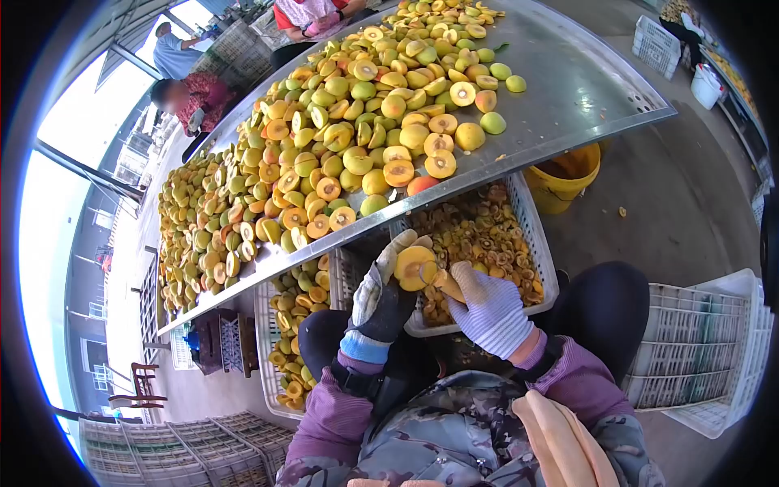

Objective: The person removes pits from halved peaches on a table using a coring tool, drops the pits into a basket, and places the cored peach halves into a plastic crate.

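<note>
My left hand, in a white and dark glove, is closed around a yellow peach half, its cut face turned to the right. In a striped glove with a stained fingertip, my right hand grips a small pitting tool. The tool's curved end meets the cut face of the half; the grip is mostly hidden by my fingers. Below both hands, a white crate holds peach pits and scraps. Halved peaches are heaped on the metal table in front.
Left of my knees, another white crate contains peach halves. A yellow bucket stands under the table's right side. Stacked crates are to my right, with more at lower left. Other people are at the table's far side.
</note>
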Motion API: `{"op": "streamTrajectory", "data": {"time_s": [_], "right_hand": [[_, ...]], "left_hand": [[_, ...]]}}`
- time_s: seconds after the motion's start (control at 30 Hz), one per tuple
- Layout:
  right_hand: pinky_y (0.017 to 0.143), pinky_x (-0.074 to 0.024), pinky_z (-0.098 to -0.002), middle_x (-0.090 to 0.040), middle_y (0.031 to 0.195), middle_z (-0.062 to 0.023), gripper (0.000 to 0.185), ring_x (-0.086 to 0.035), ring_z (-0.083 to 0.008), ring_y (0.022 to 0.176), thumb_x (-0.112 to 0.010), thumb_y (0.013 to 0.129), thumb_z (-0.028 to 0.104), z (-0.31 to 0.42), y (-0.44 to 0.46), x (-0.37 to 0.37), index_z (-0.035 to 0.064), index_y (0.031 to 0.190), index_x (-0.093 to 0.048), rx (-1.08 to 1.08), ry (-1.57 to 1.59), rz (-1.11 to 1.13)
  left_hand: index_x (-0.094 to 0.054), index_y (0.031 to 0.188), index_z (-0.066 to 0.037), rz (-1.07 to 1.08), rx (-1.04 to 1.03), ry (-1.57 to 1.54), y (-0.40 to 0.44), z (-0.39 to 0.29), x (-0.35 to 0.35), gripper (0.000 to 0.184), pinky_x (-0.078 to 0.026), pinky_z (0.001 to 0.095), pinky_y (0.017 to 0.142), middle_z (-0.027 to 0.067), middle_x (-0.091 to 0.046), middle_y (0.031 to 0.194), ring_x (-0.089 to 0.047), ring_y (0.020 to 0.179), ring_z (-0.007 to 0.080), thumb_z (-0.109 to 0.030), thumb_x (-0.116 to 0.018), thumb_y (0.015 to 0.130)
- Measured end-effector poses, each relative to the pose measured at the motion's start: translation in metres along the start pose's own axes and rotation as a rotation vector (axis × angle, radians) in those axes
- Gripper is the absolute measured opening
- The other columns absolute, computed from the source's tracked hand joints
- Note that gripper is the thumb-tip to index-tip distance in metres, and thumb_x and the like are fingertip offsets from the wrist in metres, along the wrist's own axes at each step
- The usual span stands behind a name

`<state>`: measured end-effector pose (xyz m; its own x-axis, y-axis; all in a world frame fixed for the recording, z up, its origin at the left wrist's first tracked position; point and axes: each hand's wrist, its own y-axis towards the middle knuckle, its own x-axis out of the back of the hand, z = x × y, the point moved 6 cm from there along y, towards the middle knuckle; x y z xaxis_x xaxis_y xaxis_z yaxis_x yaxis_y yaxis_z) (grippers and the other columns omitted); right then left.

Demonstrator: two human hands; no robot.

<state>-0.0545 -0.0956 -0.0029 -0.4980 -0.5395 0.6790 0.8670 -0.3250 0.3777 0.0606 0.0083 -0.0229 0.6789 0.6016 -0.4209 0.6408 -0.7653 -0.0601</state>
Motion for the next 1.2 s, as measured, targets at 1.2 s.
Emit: {"op": "streamTrajectory", "data": {"time_s": [1.2], "right_hand": [[0.054,-0.0508,-0.0451,-0.063,0.07,-0.016,0.039,-0.062,-0.0371,0.063,-0.06,0.083,0.024,-0.001,-0.007,-0.017,-0.0006,0.11,-0.048,-0.092,-0.025,0.286]], "left_hand": [[-0.058,0.099,0.001,-0.2,-0.031,0.144,-0.002,-0.015,-0.038,0.053,-0.052,0.0322,0.074,0.0142,-0.063,0.09,-0.06,0.08,0.0217,-0.046,-0.036,0.099]]}}
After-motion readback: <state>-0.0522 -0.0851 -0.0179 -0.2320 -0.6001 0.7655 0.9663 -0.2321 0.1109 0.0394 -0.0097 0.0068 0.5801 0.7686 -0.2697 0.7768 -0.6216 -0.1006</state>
